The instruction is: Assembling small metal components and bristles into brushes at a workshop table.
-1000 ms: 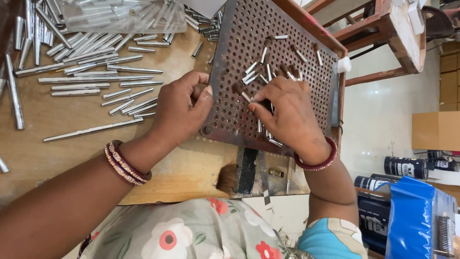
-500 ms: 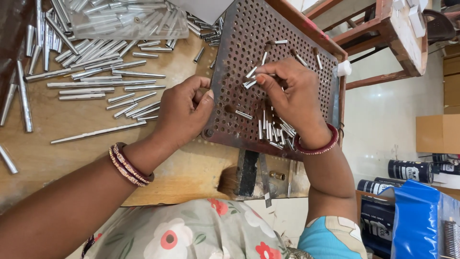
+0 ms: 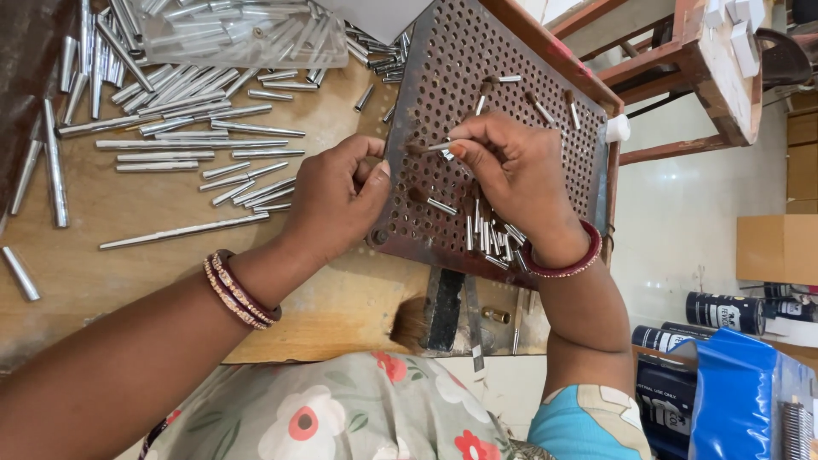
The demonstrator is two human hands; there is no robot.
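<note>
Right hand [image 3: 511, 166] shifted left pinching a small metal pin [image 3: 440, 146], left hand [image 3: 336, 200] still gripping perforated tray [image 3: 443, 77] edge.

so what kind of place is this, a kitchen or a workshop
Most likely a small workshop or assembly bench. Loose metal rods lie across a worn wooden table, the left hand steadies a perforated metal plate, and the right hand pinches a short pin over its holes.
</note>
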